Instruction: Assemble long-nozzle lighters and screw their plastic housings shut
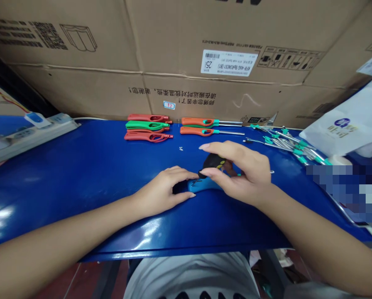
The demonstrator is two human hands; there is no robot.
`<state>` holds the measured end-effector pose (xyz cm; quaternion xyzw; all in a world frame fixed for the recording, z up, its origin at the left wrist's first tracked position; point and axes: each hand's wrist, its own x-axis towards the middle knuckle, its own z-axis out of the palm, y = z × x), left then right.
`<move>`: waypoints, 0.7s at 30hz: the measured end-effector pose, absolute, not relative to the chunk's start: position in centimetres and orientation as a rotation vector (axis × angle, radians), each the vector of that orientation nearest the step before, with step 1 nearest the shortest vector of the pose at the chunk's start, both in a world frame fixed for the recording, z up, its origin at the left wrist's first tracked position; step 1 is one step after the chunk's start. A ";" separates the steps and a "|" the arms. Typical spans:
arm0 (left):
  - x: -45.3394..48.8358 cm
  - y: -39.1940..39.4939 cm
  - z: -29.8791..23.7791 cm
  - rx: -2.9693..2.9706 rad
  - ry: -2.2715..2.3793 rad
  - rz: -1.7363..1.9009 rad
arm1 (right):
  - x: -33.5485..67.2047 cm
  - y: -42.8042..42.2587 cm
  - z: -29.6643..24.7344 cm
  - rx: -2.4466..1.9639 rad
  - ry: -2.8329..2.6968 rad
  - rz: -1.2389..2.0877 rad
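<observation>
A blue lighter body (201, 185) with a black part (211, 162) on top lies on the blue table (80, 178) between my hands. My left hand (165, 191) rests on the table with its fingers curled around the blue body's left end. My right hand (238, 170) is closed over the piece from the right, thumb and fingers pinching the black part. Most of the piece is hidden under my fingers.
Red and green lighter shells (147, 128) and two orange lighters with metal tubes (204, 126) lie at the back. A heap of teal-tipped metal tubes (285, 143) sits at the right, beside a white bag (344, 124). A power strip (33, 128) is at left, cardboard boxes (186, 54) behind.
</observation>
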<state>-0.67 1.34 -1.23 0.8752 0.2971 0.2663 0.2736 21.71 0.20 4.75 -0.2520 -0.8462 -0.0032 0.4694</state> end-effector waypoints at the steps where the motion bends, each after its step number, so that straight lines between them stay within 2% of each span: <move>1: -0.7 1.4 -1.2 2.356 0.793 0.720 | 21.8 0.3 4.8 -0.636 -2.072 -0.059; 3: -0.7 1.4 -1.2 2.354 0.782 0.721 | 22.3 0.4 5.1 -0.657 -2.104 0.010; 7: -0.6 1.4 -1.1 2.342 0.779 0.716 | 23.6 0.7 6.4 -0.642 -2.222 0.503; 9: -0.6 1.4 -1.1 2.340 0.780 0.709 | 24.1 0.9 7.1 -0.637 -2.260 0.567; 15: -0.4 1.4 -1.1 2.345 0.783 0.718 | 24.2 1.1 8.0 -0.671 -2.234 0.444; 21: -0.4 1.4 -1.2 2.365 0.764 0.735 | 22.9 0.8 6.5 -0.693 -2.152 -0.033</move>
